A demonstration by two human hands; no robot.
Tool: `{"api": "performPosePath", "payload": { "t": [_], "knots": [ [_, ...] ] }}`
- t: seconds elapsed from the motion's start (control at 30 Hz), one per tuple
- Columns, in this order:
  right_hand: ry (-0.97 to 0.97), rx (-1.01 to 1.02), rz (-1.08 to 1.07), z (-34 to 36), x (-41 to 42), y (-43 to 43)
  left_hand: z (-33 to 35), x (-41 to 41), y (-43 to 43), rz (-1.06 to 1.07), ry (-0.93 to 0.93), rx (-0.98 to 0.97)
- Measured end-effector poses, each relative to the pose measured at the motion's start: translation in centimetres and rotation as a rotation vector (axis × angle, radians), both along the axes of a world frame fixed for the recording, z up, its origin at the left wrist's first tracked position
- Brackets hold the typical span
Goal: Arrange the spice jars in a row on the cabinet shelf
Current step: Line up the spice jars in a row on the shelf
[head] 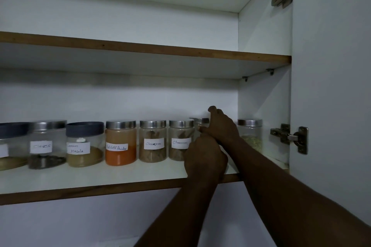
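A steel-lidded spice jar (199, 120) stands on the cabinet shelf (140, 173), between a cinnamon jar (179, 142) and a green-seed jar (251, 136). The right hand (220, 128) curls round its upper part, the left hand (204, 158) grips its base; together the hands hide most of it

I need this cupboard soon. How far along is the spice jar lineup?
Done: jars from the Cloves jar to the second Cinnamon jar stand in a row. In hand: the left hand and right hand are on the half-hidden jar beside it. Left: seating it, perhaps nudging the seed jar closer.
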State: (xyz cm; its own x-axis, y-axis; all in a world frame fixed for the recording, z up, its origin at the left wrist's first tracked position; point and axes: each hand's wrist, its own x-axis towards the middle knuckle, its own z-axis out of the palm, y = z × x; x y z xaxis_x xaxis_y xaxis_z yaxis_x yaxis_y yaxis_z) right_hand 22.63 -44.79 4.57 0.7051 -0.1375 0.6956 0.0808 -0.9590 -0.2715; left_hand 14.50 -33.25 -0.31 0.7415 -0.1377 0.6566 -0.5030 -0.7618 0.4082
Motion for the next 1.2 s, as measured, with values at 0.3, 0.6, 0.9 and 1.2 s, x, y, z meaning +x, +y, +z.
{"api": "performPosePath", "payload": {
  "t": [0.3,0.6,0.9,1.2],
  "knots": [
    [0.040,0.110,0.173,0.0,3.1,1.0,-0.7,1.5,0.1,-0.039,0.065,0.020],
    [-0.140,0.273,0.220,-1.3,-2.3,-0.4,-0.2,0.7,0.1,0.086,-0.048,-0.008],
    [-0.199,0.534,0.412,-3.2,-5.5,-0.9,0.2,0.1,0.2,0.072,-0.008,-0.019],
    [-0.109,0.808,0.402,-3.5,-5.0,-1.4,0.4,0.4,0.4,0.050,0.087,-0.060]
  ]
}}
